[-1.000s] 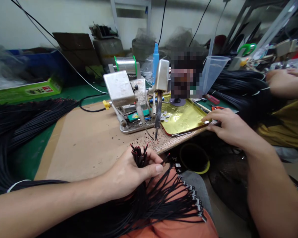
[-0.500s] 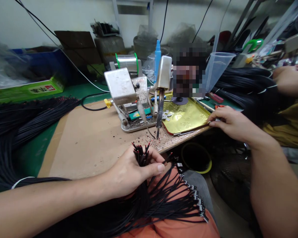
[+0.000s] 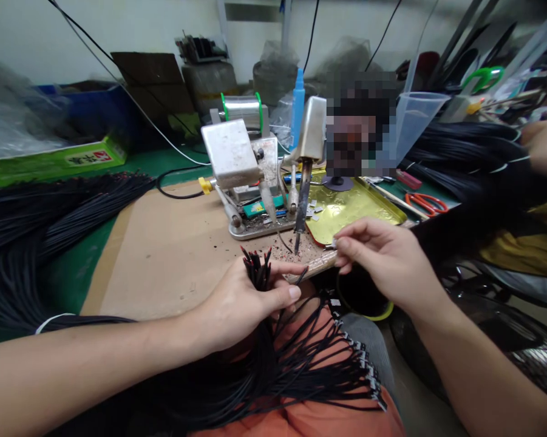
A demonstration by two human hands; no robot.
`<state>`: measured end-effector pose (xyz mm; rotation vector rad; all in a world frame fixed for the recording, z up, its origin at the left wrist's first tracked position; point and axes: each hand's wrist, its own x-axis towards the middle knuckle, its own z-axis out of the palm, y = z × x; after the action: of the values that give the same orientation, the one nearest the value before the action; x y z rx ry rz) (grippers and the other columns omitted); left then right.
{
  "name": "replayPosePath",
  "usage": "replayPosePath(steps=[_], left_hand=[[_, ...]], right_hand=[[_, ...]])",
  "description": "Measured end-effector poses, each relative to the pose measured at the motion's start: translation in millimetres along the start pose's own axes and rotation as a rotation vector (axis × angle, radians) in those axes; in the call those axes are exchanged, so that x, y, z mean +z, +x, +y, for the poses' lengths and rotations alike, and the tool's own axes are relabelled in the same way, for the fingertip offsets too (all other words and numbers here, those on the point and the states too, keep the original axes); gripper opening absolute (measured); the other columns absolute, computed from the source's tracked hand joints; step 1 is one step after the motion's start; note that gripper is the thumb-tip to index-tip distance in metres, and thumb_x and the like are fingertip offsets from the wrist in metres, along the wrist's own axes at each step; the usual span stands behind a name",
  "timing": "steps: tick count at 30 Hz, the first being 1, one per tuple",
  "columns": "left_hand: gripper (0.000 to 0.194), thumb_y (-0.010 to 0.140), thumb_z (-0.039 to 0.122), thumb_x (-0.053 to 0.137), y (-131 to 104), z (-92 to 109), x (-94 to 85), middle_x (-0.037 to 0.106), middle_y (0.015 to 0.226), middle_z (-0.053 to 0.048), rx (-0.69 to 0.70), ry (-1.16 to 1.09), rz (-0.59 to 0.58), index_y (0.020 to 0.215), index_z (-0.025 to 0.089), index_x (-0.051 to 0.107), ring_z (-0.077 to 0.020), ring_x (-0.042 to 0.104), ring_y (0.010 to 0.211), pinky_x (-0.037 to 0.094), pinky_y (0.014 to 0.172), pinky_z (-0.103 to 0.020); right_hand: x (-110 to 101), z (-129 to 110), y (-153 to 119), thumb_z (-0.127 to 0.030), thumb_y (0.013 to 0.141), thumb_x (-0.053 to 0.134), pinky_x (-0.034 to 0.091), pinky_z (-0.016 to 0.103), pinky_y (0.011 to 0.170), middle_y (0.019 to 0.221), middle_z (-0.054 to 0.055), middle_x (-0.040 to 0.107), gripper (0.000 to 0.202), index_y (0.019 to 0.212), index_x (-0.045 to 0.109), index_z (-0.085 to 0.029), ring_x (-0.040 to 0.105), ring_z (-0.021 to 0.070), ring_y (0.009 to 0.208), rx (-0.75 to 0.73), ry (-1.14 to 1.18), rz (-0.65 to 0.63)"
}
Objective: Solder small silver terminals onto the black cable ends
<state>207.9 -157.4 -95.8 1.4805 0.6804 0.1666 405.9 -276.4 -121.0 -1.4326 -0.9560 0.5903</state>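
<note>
My left hand (image 3: 246,303) is closed round a bundle of black cables (image 3: 257,270), their red-tipped ends pointing up. One cable end sticks out apart from the bundle by the thumb and forefinger. The rest of these cables drape over my lap, with small metal connectors (image 3: 368,370) at their far ends. My right hand (image 3: 373,255) pinches a small whitish metal piece, probably a connector (image 3: 334,243), in front of the yellow tray's near edge. Between and beyond the hands a soldering iron (image 3: 303,194) points down from its stand.
A soldering stand (image 3: 230,155) with a solder wire spool (image 3: 243,112) stands on cardboard (image 3: 164,243). Loose metal pieces lie in the gold tray (image 3: 346,212). Red-handled scissors (image 3: 425,203) lie right of it. Black cable bundles (image 3: 50,237) lie left; a co-worker's hand (image 3: 546,145) is far right.
My right hand has moved left from the tray's right edge towards my left hand, carrying the small metal piece. The scissors now show fully. My left hand keeps its hold on the cables.
</note>
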Motion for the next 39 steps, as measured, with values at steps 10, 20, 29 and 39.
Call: replayPosePath(steps=[10,20,29,39], left_hand=[[0.028,0.073,0.018,0.068,10.3,-4.5,-2.6,0.053,0.054,0.005,0.026,-0.093,0.153,0.099,0.013,0.074,-0.0054,0.040,0.044,0.030,0.040,-0.016],[0.018,0.076,0.017,0.063,11.5,-5.0,-4.7,0.053,0.050,0.006,0.085,-0.042,0.166,0.089,0.016,0.075,-0.0053,0.041,0.044,0.029,0.040,-0.016],[0.017,0.073,0.017,0.063,14.1,-4.5,-6.8,0.053,0.047,0.006,0.089,-0.035,0.200,0.084,0.016,0.076,-0.0062,0.041,0.042,0.027,0.039,-0.017],[0.017,0.072,0.021,0.065,14.1,-3.9,-7.8,0.053,0.047,0.005,0.088,-0.019,0.212,0.084,0.016,0.077,-0.0074,0.041,0.041,0.027,0.040,-0.019]], right_hand=[[39.9,11.1,-10.9,-0.028,0.083,0.078,0.064,0.032,0.081,0.091,0.007,0.077,0.025,0.104,0.071,-0.018,0.077,0.0203,0.082,0.172,0.281,-0.044],[51.7,17.5,-9.1,-0.026,0.082,0.080,0.065,0.032,0.076,0.082,0.005,0.077,0.024,0.097,0.065,-0.018,0.078,0.0208,0.075,0.136,0.350,-0.024],[55.4,17.0,-7.8,-0.026,0.083,0.079,0.066,0.036,0.076,0.081,0.005,0.078,0.021,0.097,0.065,-0.018,0.078,0.0214,0.074,0.131,0.388,-0.035],[55.4,17.2,-8.6,-0.025,0.083,0.079,0.066,0.035,0.076,0.084,0.005,0.079,0.021,0.097,0.066,-0.018,0.078,0.0215,0.075,0.116,0.376,-0.016]])
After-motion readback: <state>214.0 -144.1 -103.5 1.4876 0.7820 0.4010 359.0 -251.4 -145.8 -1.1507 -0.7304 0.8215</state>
